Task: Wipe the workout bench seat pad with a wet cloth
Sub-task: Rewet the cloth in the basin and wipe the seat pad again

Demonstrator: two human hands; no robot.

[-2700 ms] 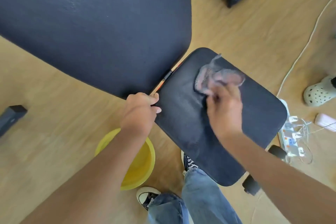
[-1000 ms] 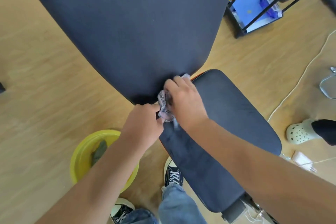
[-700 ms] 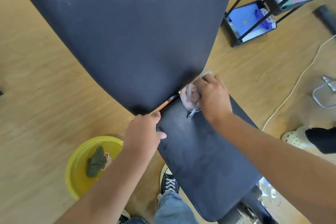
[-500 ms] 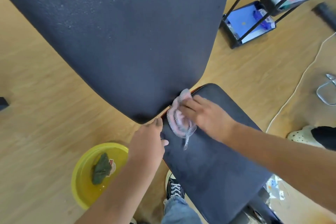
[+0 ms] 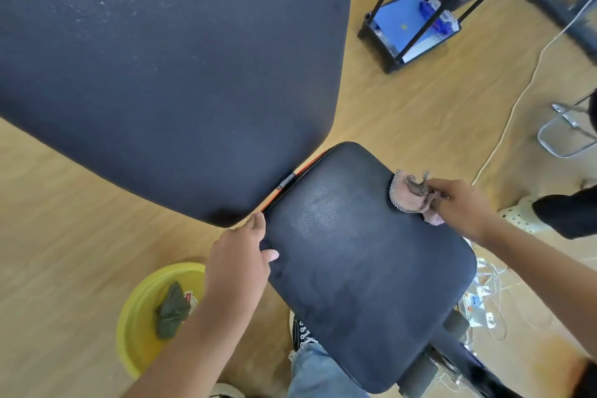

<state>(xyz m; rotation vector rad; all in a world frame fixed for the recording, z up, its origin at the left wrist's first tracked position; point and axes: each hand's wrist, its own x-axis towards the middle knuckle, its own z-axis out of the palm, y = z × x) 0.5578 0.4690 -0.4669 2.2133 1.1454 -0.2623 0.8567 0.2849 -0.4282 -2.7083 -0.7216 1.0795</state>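
Observation:
The black seat pad fills the lower middle of the head view, with a damp sheen near its upper middle. My right hand presses a pink mesh-edged cloth onto the pad's far right edge. My left hand grips the pad's left edge near the corner, thumb on top. The large black backrest pad rises above, meeting the seat at an orange hinge strip.
A yellow basin with water and a green cloth stands on the wooden floor at lower left. My shoe and jeans are below the seat. A black rack, white cable, power strip and another person's white clog lie to the right.
My right hand has swept the cloth from the seat's hinge-side corner across to its far right edge. My left hand has kept its hold on the left edge.

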